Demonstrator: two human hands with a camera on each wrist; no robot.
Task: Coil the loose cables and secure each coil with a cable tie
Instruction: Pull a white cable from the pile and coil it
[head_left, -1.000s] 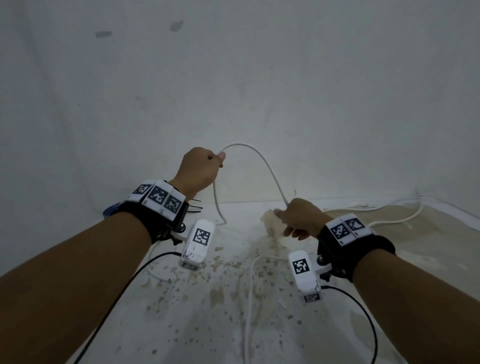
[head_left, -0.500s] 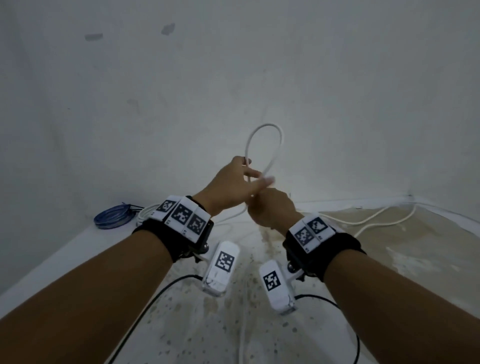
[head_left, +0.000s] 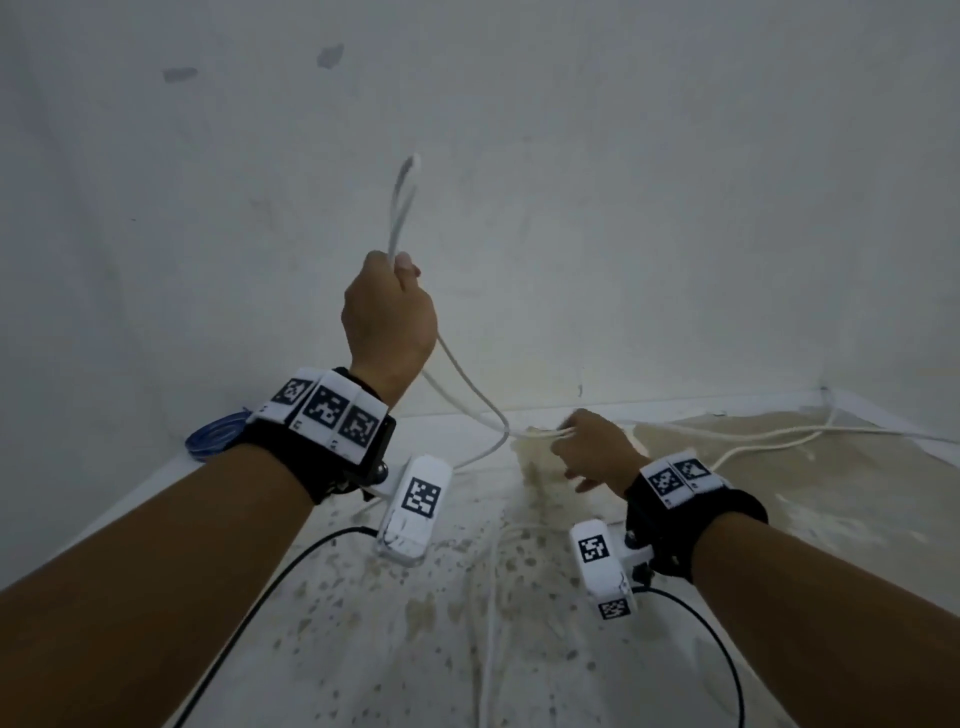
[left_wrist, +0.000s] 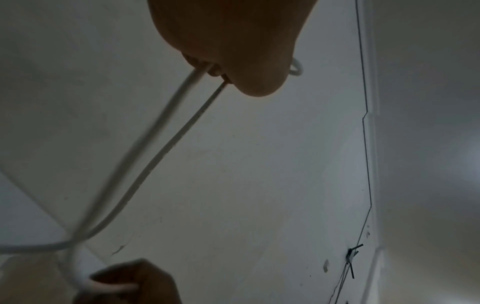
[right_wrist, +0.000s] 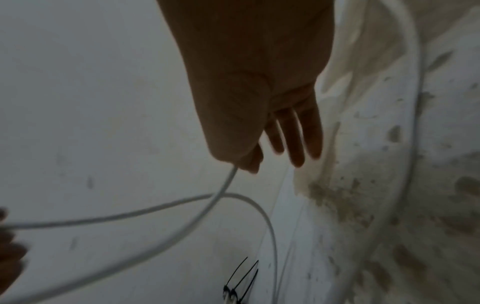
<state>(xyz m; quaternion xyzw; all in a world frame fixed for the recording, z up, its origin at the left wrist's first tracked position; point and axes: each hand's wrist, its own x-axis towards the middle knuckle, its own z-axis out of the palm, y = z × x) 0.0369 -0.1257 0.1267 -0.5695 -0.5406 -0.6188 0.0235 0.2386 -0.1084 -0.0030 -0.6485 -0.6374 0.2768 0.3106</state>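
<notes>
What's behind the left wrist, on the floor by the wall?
A blue cable coil lies by the wall, partly showing past the left hand's wristband. The wristband covers its right part; any tie is unseen.

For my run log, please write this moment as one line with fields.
phase: coiling | left hand: raised, grips loop of white cable | right hand: pinches cable low | cable ties: untouched | blue coil: by wall

Left hand (head_left: 388, 317) raised, fingers curled tight, right hand (head_left: 597, 451) low, fingertips pinching
</notes>
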